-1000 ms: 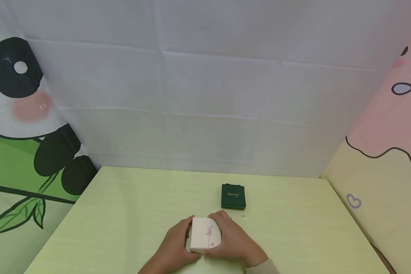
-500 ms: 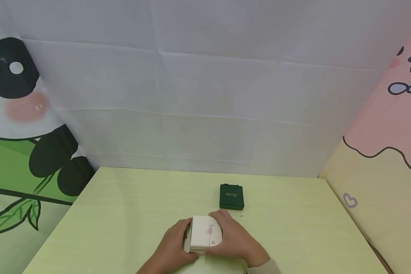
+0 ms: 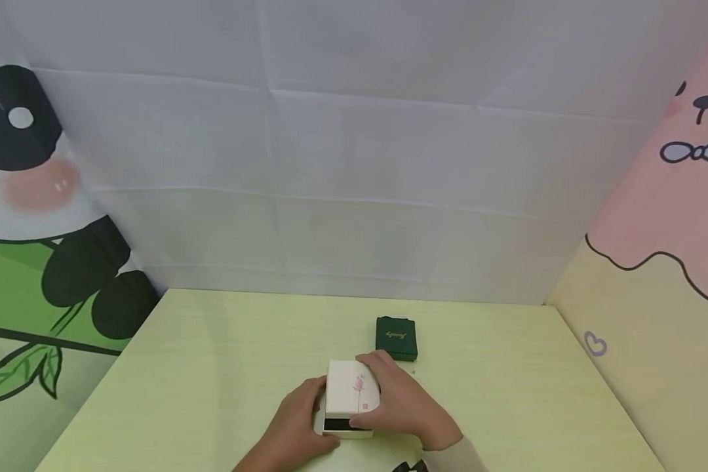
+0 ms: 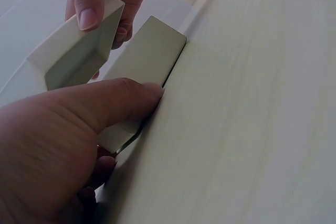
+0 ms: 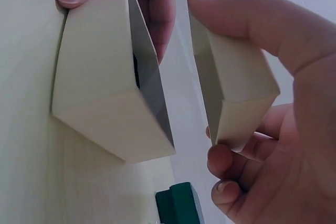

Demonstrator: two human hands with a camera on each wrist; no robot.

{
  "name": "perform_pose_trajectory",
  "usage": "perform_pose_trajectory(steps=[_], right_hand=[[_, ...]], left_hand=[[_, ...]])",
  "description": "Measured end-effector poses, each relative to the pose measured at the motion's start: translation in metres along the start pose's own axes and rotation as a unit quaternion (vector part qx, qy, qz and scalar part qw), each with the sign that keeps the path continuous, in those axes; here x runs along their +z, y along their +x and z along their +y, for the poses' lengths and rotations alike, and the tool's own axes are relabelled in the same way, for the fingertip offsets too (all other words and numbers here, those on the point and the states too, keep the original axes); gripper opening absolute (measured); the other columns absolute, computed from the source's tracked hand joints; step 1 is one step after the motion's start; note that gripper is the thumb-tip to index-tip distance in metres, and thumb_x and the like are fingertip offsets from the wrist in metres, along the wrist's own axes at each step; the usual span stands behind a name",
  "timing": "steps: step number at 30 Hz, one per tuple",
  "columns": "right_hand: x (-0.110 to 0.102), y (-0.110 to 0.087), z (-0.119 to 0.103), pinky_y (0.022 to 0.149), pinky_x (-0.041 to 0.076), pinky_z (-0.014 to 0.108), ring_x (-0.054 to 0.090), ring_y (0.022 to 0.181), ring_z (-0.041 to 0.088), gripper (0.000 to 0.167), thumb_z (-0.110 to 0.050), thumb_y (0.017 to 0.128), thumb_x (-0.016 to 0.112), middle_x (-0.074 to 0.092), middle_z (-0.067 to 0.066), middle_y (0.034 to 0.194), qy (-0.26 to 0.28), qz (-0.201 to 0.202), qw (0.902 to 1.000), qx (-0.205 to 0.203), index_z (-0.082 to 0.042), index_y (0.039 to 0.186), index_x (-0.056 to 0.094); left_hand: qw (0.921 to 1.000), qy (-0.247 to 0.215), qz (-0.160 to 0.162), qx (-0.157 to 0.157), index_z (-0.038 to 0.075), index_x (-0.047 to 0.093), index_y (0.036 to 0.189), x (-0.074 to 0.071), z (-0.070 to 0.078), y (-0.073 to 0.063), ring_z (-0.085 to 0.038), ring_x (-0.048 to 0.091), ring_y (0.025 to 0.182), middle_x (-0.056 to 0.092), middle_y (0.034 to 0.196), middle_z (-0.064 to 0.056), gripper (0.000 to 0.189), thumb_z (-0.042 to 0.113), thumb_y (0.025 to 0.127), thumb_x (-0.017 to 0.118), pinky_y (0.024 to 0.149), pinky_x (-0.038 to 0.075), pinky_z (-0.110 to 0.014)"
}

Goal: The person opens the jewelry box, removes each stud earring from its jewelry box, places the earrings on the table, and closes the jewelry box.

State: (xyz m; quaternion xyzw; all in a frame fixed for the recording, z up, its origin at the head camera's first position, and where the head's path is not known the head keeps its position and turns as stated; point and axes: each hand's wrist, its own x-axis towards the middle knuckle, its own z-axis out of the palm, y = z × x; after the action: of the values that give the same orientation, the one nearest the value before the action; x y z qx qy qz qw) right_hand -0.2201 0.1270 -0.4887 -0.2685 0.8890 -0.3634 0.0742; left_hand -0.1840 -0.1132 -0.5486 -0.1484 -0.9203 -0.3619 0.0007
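Lid (image 3: 342,388), white, pink-flowered, pinched in right hand (image 3: 400,405), just above pale box (image 5: 97,61), gripped by left hand (image 3: 297,419)

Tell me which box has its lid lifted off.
The white box, gripped by the left hand; the right hand holds its pink-flower lid clear above. The green box, farther back, has no lid raised and neither hand holds it.

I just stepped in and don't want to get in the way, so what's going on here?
A person is handling a white box. The right hand holds its flower-printed lid up, apart from the base, while the left hand grips that base on the table. So the box is open right now. A green box lies farther back, untouched.
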Motion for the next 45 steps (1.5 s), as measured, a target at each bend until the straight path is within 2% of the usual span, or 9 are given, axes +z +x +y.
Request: perform_pose_trajectory(steps=[8,16,22,29,36,40,45], right_hand=[[-0.015,-0.002,0.003,0.082,0.049,0.031,0.053,0.099,0.012,0.098,-0.042,0.07,0.093,0.049,-0.003,0.138,-0.015,0.012,0.9998,-0.002,-0.01,0.15,0.047],[-0.048,-0.007,0.034,0.079,0.049,0.031,0.052,0.097,0.013,0.101,-0.034,0.067,0.095,0.049,-0.003,0.137,-0.049,0.039,0.9979,0.016,-0.01,0.152,0.046],[-0.075,-0.012,0.055,0.08,0.049,0.034,0.052,0.097,0.015,0.101,-0.032,0.067,0.096,0.05,0.003,0.139,-0.078,0.06,0.9946,0.031,-0.007,0.151,0.046],[-0.098,-0.011,0.077,0.081,0.049,0.035,0.052,0.099,0.018,0.097,-0.028,0.072,0.095,0.047,0.007,0.14,-0.051,0.065,0.9956,0.045,-0.008,0.152,0.042],[-0.109,-0.006,0.093,0.085,0.049,0.039,0.052,0.103,0.023,0.096,-0.028,0.075,0.093,0.047,0.011,0.137,-0.003,0.061,0.9957,0.069,-0.005,0.152,0.041],[-0.114,-0.003,0.099,0.086,0.048,0.04,0.052,0.104,0.024,0.094,-0.031,0.075,0.093,0.047,0.012,0.138,-0.005,0.056,0.9949,0.083,-0.007,0.151,0.042],[-0.116,0.002,0.107,0.088,0.046,0.042,0.051,0.104,0.024,0.095,-0.033,0.074,0.093,0.046,0.013,0.141,-0.036,0.044,0.9931,0.103,-0.006,0.151,0.042]], left_hand=[[1.0,0.001,0.004,0.002,0.009,0.047,0.147,0.001,0.003,-0.001,-0.015,0.054,0.109,0.057,0.13,0.005,0.098,0.035,0.065,0.094,0.096,0.048,-0.045],[0.9997,0.011,0.016,0.017,0.006,0.048,0.147,0.0,0.007,-0.003,-0.01,0.053,0.096,0.057,0.122,0.007,0.1,0.033,0.063,0.094,0.088,0.049,-0.039],[0.9999,0.01,0.007,0.012,0.007,0.047,0.148,-0.002,0.005,-0.004,-0.011,0.052,0.097,0.056,0.122,0.007,0.1,0.035,0.064,0.094,0.089,0.048,-0.041],[0.9998,0.012,0.007,0.012,0.006,0.047,0.148,-0.005,0.003,-0.005,-0.01,0.052,0.096,0.056,0.122,0.007,0.1,0.034,0.064,0.093,0.089,0.048,-0.041],[1.0,0.006,-0.004,0.006,0.005,0.047,0.148,-0.009,0.004,-0.007,-0.011,0.052,0.097,0.056,0.124,0.006,0.1,0.034,0.065,0.093,0.089,0.048,-0.041],[1.0,0.004,-0.003,0.006,0.005,0.047,0.148,-0.011,0.004,-0.009,-0.012,0.052,0.099,0.057,0.127,0.005,0.1,0.034,0.065,0.093,0.09,0.048,-0.042],[1.0,0.008,0.0,0.005,0.006,0.048,0.148,-0.014,0.004,-0.011,-0.012,0.052,0.099,0.057,0.127,0.006,0.099,0.035,0.065,0.093,0.091,0.048,-0.042]])
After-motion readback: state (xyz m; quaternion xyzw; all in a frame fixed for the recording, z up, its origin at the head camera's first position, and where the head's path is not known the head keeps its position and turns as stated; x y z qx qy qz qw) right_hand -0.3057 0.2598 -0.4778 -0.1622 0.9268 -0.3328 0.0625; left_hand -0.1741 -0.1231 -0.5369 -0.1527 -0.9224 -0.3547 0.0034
